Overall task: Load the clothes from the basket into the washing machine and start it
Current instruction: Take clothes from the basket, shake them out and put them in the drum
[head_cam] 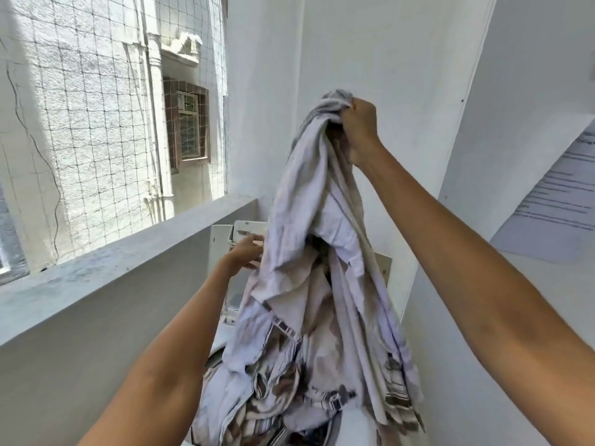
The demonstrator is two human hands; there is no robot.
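Gripping the bunched sheet high in our right hand, we touch its left edge with our left hand's relaxed fingers, above the washing machine.

Washer top — cloth piled

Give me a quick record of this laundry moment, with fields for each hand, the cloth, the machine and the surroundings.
right hand: right hand raised, gripping the bunched top of the cloth
left hand: left hand lower, fingers straight, touching the cloth's left edge
cloth: pale patterned sheet hanging down, its lower folds piled at the machine's opening
machine: white washing machine mostly hidden behind the cloth; lid state cannot be told
basket: not in view
surroundings: grey ledge on the left, netted opening above it, printed paper on the right
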